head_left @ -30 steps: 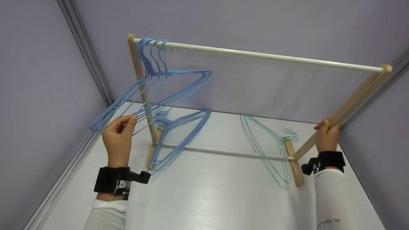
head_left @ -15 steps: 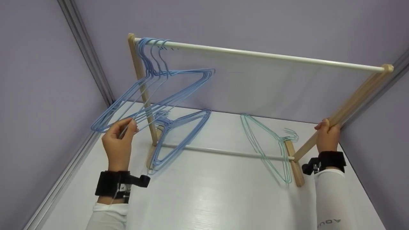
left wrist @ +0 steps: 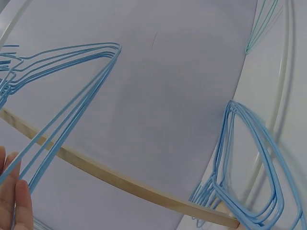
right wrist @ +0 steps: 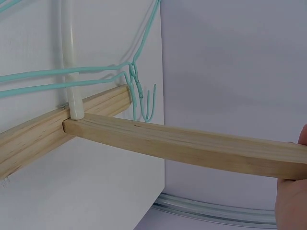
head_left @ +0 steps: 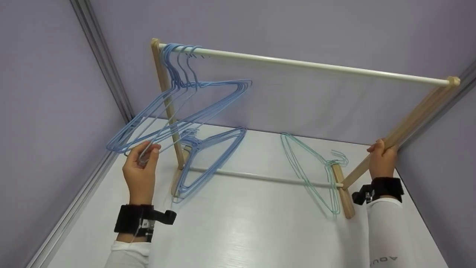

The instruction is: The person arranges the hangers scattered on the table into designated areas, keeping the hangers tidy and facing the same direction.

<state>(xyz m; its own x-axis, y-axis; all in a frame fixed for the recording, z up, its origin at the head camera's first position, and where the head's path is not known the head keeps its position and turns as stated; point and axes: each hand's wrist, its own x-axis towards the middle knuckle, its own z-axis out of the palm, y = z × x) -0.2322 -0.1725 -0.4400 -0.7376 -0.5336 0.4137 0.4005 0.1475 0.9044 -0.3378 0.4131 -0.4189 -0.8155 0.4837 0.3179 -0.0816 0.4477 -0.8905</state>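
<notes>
Several blue wire hangers (head_left: 223, 100) hang by their hooks at the left end of the rack's white top rail (head_left: 297, 63). My left hand (head_left: 141, 173) holds the near lower corner of the front one, which lies between curled fingers and thumb. In the left wrist view, fingertips (left wrist: 23, 191) show beside the hangers' lower wires (left wrist: 62, 127). On the other side, my right hand (head_left: 383, 162) grips the rack's right wooden post (head_left: 418, 113) at mid-height. Only the edge of that hand shows in the right wrist view, against the post (right wrist: 206, 146).
More blue hangers (head_left: 214, 171) lean at the rack's left foot. Green wire hangers (head_left: 292, 152) lean on the lower rail (head_left: 260, 176) near the right foot (head_left: 346, 201). The rack stands on a white table (head_left: 238, 230), with grey walls behind and on both sides.
My left hand has moved slightly down and drawn the front hanger's corner toward me, away from the other hangers. My right hand keeps its grip on the post.
</notes>
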